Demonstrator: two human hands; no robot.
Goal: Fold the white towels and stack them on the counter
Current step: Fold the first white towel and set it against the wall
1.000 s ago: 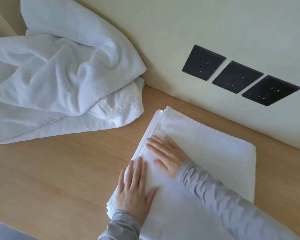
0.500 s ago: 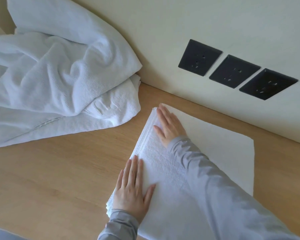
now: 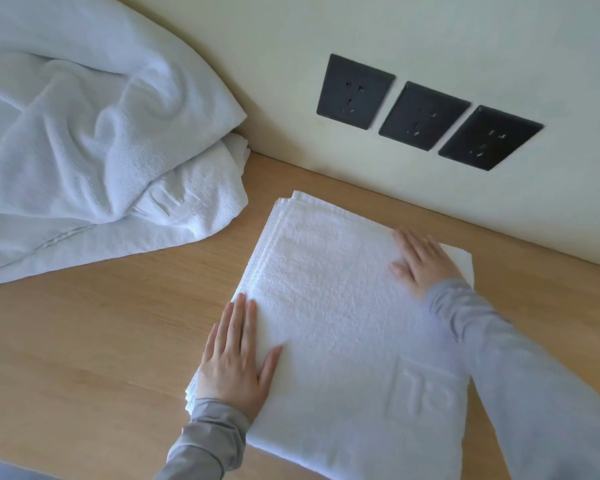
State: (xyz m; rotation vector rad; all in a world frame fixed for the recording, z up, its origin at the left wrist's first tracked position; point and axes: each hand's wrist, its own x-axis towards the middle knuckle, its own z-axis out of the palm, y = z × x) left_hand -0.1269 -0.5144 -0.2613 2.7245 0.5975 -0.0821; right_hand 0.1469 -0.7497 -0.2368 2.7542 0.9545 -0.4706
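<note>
A folded white towel [image 3: 340, 306] lies flat on the wooden counter [image 3: 84, 341], several layers showing along its left edge and an embossed mark near its front right. My left hand [image 3: 236, 358] rests flat, fingers together, on the towel's front left edge. My right hand [image 3: 423, 261] lies flat on the towel's far right corner, near the wall. Neither hand grips anything. A heap of unfolded white towels [image 3: 84, 150] sits at the back left, leaning against the wall.
Three black wall sockets [image 3: 423, 116] sit in a row on the cream wall [image 3: 430, 36] just behind the folded towel. Bare counter lies between the heap and the folded towel and to the front left.
My right hand has slid across the towel from its far left corner to its far right corner. My left hand stays pressed on the front left edge.
</note>
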